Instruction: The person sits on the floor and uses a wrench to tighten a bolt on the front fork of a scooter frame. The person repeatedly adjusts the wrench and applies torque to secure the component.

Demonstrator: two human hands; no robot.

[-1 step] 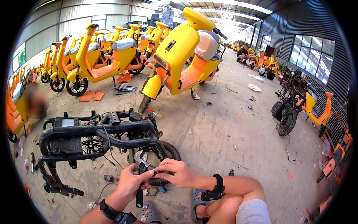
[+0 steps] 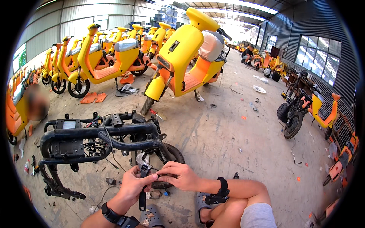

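Black-handled steel adjustable wrench (image 2: 144, 168): above grey concrete floor (image 2: 228, 152), left hand (image 2: 133, 185) fingers wrapped round it. Right hand (image 2: 180, 176): fingers pinched close, contents, if any, hidden. Risk: slackened left grip could drop wrench.

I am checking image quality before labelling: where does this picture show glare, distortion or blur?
All in the head view: glare around the skylights and far end; dark wall at right curving toward the fisheye rim; smeared patch at left hiding detail; adjustable wrench fairly sharp.
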